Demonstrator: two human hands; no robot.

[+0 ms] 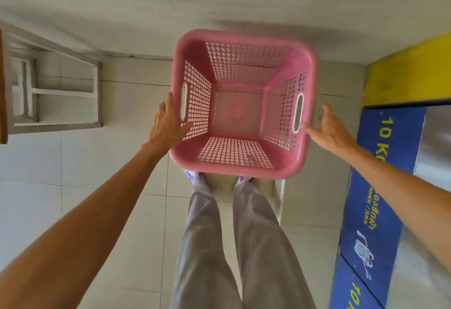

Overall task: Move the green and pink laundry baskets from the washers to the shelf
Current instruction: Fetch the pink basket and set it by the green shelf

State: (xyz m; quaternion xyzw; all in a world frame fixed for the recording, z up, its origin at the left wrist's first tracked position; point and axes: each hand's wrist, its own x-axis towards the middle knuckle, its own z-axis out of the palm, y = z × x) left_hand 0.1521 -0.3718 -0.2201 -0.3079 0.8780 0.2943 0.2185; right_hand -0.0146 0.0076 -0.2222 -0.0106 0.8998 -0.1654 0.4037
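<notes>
An empty pink laundry basket (240, 106) with mesh walls and white-rimmed handle slots is in front of me, above my feet, and looks slightly blurred. My left hand (166, 123) lies flat against its left outer wall, fingers spread and thumb on the rim. My right hand (332, 130) is spread open beside the right wall, its index fingertip touching the rim by the handle slot. Neither hand is closed around the basket. A white edge (280, 199) shows below the basket; I cannot tell if the basket rests on it. No green basket is in view.
A blue and yellow washer front (380, 186) marked "10 KG" runs along the right. On the left stands a white wooden frame (58, 89). Pale floor tiles (117, 186) lie beneath, and my grey-trousered legs (234, 247) fill the lower middle.
</notes>
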